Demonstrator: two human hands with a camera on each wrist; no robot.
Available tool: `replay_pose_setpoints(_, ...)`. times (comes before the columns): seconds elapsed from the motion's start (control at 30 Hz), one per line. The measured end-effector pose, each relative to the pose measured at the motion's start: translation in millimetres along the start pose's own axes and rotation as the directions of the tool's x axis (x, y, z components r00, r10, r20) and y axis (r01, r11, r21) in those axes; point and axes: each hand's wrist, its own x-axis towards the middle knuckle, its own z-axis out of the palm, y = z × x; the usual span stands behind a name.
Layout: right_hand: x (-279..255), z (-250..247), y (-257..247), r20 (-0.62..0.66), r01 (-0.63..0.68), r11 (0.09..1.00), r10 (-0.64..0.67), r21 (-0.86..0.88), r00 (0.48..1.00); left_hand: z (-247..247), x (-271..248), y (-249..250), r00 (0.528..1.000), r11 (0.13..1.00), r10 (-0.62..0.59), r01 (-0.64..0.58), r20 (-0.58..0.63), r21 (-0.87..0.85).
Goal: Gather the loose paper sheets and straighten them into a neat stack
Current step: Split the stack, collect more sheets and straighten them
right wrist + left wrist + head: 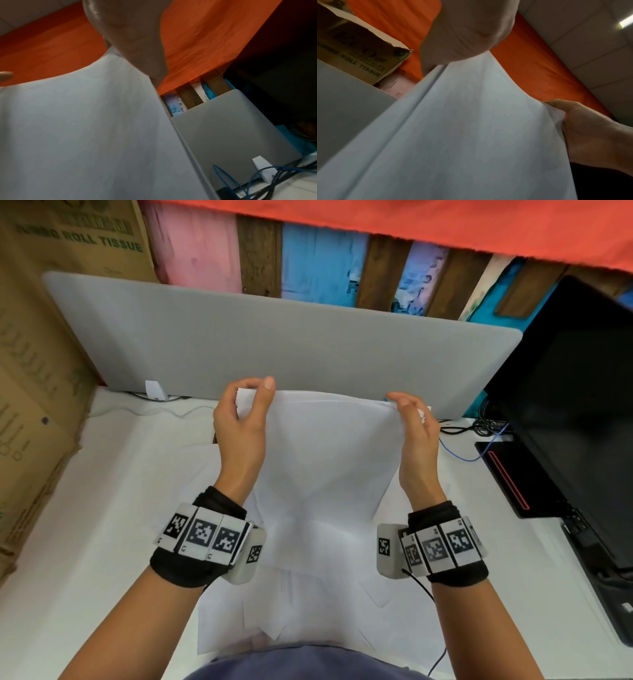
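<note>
On the left stands a cardboard box (41, 364). Our left hand (243, 426) pinches the top left corner of the paper sheets (329, 474), thumb and fingers curled round the edge. The sheets stand upright above the white table (102, 542), their lower edges splayed unevenly. Our right hand (416, 436) grips the top right corner. A black monitor (575, 412) stands far right.
</note>
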Motion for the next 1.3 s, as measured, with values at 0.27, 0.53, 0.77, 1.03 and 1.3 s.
replay_pose_setpoints(0.27,1,4,1,-0.094,0.066,0.997,-0.061,0.041,0.994,8,9,6,0.992,0.992,0.103,-0.108,-0.075,-0.059)
replay_pose_setpoints(0.53,-28,-27,66,0.270,-0.279,0.952,0.303,-0.125,0.914,-43,-25,-89,0.921,0.970,-0.224,0.179,0.319,0.166)
replay_pose_setpoints(0.77,-33,-30,81,0.199,-0.302,0.948,0.317,-0.103,0.927,-40,-36,-97,0.944,0.969,-0.243,0.227,0.224,0.094)
replay_pose_setpoints(1.03,-40,-29,75,0.241,-0.259,0.964,0.266,-0.060,0.934,-42,-46,-89,0.985,0.991,-0.098,0.109,0.139,-0.077)
replay_pose_setpoints(1.3,-30,-28,52,0.239,-0.126,0.992,0.124,-0.008,0.963,-50,-23,-65,0.987,0.988,-0.013,0.036,0.160,-0.147)
